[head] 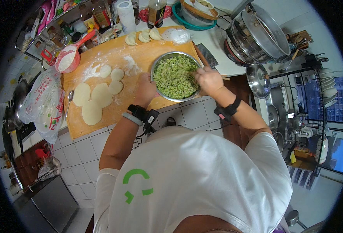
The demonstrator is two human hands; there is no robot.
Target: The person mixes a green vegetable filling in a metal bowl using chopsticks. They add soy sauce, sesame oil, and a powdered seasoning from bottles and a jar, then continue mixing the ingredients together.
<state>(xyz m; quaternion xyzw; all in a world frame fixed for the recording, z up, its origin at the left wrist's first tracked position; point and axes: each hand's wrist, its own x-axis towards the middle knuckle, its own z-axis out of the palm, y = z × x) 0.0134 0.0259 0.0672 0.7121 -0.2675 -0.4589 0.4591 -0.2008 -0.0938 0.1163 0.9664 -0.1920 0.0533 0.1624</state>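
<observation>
A steel bowl [153, 67] of chopped green filling [174, 77] stands on the floured wooden board. My left hand [145, 89] grips its left rim. In my right hand [209, 81], at the right rim, are what look like wooden chopsticks [226, 78]; their other ends are blurred in the filling. Left of the bowl lie three rolled dough wrappers [92, 113] and three smaller dough discs [117, 74]. Three folded dumplings [144, 36] rest along the board's far edge.
A pink scoop [77, 55] of flour and a plastic bag [43, 102] flank the board [122, 113] at left, near a metal spoon [69, 100]. A cleaver [207, 55] lies right of the board. Beyond are a steamer pot [251, 35] and a teal basin [194, 26].
</observation>
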